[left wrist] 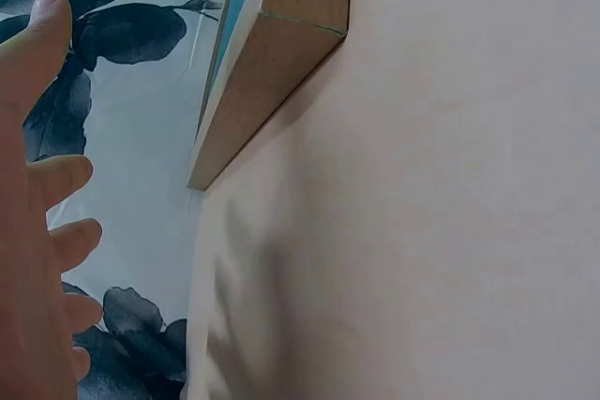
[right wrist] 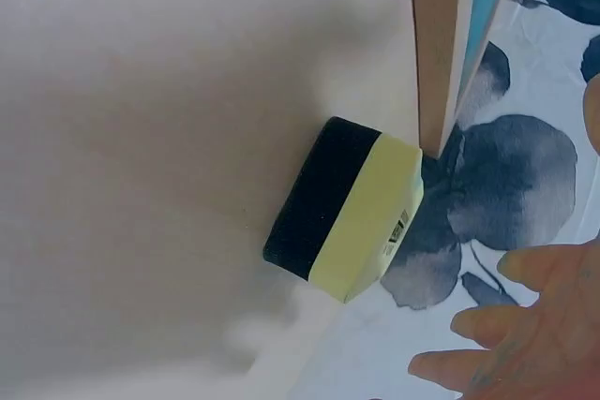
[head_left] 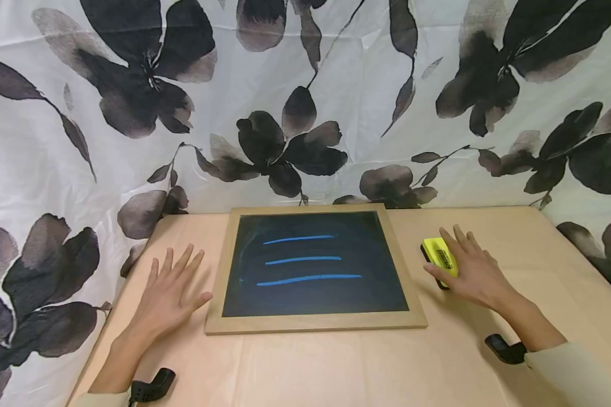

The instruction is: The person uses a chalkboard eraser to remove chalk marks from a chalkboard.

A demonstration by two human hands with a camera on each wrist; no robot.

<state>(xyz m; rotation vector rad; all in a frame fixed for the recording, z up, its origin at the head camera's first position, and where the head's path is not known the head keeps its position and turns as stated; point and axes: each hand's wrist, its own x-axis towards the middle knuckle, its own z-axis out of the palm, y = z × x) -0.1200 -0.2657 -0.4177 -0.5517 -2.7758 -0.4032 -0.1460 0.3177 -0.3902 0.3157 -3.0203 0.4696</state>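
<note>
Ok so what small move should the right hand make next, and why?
I'd probably lower the right hand and close it around the yellow-and-black eraser. The right wrist view shows a gap between them, the fingers are spread, and three blue lines remain on the chalkboard.

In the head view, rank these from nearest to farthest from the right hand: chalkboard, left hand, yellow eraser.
From the right hand:
1. Yellow eraser: partly hidden by the hand.
2. Chalkboard: in the middle, left of the eraser.
3. Left hand: beyond the chalkboard, on its left side.
</note>
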